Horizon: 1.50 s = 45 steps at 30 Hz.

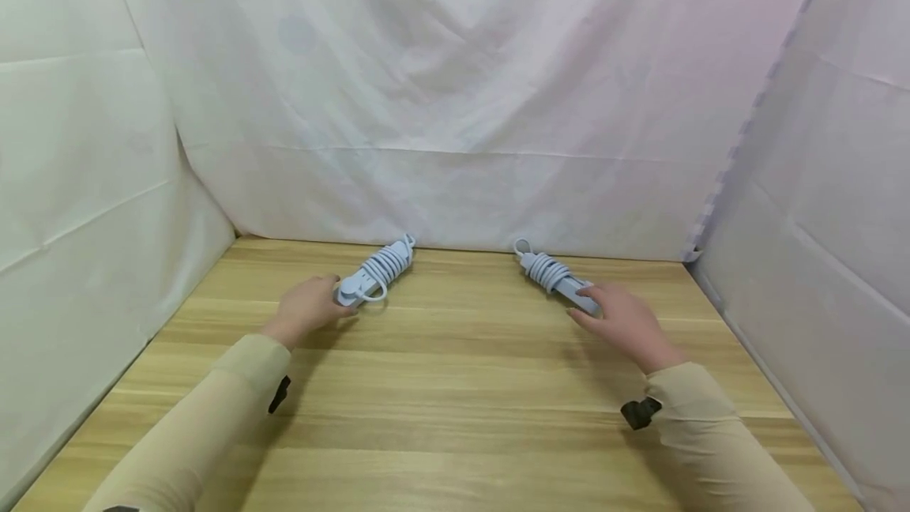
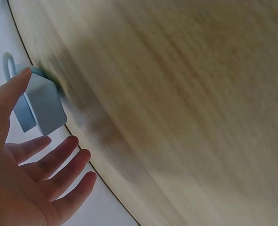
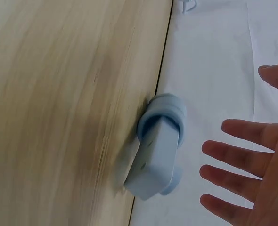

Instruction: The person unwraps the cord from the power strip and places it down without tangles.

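Note:
Two pale blue-white power strips, each with its cord wound round it, lie near the back of the table. The left power strip has a plug resting on its near end, and my left hand is spread around that end. In the left wrist view the thumb overlaps the strip, while the other fingers stand below it, loosely extended; whether the thumb touches cannot be told. Beside the near end of the right power strip is my right hand. The right wrist view shows its fingers spread and apart from the strip.
Both strips lie on a wood-grain table. White cloth hangs behind the table and on its left and right sides. Dark wrist devices sit at both sleeves, the right device hanging beside the cuff. Each strip has a cord loop at its far end.

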Available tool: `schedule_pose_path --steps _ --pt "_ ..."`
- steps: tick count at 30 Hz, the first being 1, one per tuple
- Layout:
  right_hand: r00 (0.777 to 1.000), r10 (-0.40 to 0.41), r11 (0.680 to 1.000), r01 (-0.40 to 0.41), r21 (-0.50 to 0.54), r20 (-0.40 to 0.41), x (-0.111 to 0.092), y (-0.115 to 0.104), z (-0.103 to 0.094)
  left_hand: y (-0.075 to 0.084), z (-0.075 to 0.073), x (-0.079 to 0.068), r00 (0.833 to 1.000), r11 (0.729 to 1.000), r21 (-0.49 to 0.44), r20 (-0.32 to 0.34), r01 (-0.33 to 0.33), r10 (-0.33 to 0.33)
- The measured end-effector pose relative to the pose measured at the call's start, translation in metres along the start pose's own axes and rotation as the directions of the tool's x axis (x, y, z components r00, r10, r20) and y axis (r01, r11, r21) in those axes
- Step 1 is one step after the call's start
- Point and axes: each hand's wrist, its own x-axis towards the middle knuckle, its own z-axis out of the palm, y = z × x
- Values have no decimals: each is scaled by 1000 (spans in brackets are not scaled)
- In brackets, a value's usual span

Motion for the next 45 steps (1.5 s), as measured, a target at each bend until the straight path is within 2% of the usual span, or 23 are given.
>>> schedule_pose_path --steps 8,15,27,32,45 --pt "998 -38 999 37 25 42 5 -15 11 1 11 13 1000 1000 18 5 -22 22" --pt "993 -20 997 12 75 114 15 -34 21 2 15 17 999 999 14 14 29 -29" --pt "981 -22 992 -2 126 192 30 -57 36 7 18 24 997 997 23 -5 74 -74" --pt "980 -29 991 2 137 198 36 -65 41 10 16 24 996 995 27 -7 94 -94" --pt "975 -33 989 -1 149 220 52 -85 51 13 13 21 993 993 -83 -75 82 -88"
